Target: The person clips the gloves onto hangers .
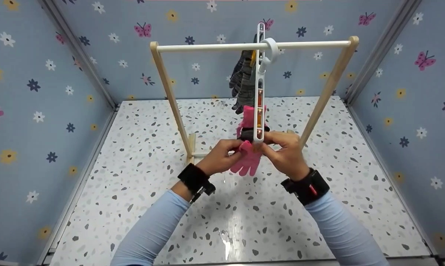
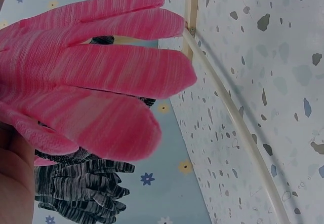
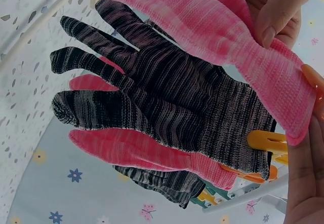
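Observation:
At the near end of a white clip hanger point(image 1: 259, 138), both hands work on a pink knit glove point(image 1: 246, 164) whose fingers hang downward. My left hand point(image 1: 222, 157) pinches the glove near its cuff, the thumb point(image 3: 276, 26) lying on the fabric in the right wrist view. My right hand point(image 1: 287, 153) holds an orange clip point(image 3: 314, 79) at the cuff's edge. Just behind hangs a black-and-grey striped glove point(image 3: 167, 87), gripped at the cuff by a yellow clip point(image 3: 264, 142). Farther along are another pink glove point(image 3: 126, 150) and more grey striped gloves point(image 1: 244, 83).
The hanger's hook point(image 1: 271, 48) loops over a white rod point(image 1: 215, 47) between two wooden uprights point(image 1: 170, 96) point(image 1: 328, 90). A lower white bar point(image 2: 238, 117) crosses near the speckled tabletop point(image 1: 141, 207). Blue flowered panels point(image 1: 34, 111) enclose the back and sides.

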A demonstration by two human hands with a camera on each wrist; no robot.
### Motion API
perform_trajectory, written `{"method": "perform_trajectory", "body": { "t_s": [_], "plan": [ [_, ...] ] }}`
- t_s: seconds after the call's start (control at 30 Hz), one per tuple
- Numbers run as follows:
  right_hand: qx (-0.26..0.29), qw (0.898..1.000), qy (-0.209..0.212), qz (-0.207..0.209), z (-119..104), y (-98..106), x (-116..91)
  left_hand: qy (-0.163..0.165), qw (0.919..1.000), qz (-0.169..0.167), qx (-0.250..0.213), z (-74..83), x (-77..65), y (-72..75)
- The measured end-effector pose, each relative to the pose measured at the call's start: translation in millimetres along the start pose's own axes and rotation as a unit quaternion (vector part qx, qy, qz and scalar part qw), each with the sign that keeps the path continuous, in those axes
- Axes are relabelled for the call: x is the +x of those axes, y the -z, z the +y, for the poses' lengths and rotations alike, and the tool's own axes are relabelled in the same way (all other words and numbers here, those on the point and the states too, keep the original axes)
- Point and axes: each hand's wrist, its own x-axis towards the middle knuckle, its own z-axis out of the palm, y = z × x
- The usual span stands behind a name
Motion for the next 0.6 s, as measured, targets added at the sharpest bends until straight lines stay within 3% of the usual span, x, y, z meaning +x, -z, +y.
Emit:
{"method": "perform_trajectory", "body": {
  "t_s": [0.33, 0.6],
  "plan": [
    [0.027, 0.999, -0.011, -0.017, -1.0, 0.1, 0.3, 0.008, 1.0, 0.0, -0.003, 0.8, -0.8, 0.9],
    [-0.002, 1.0, -0.015, -0.026, -1.4, 0.9, -0.5, -0.004, 1.0, 0.006, 0.005, 0.9, -1.5, 1.7]
  ]
}}
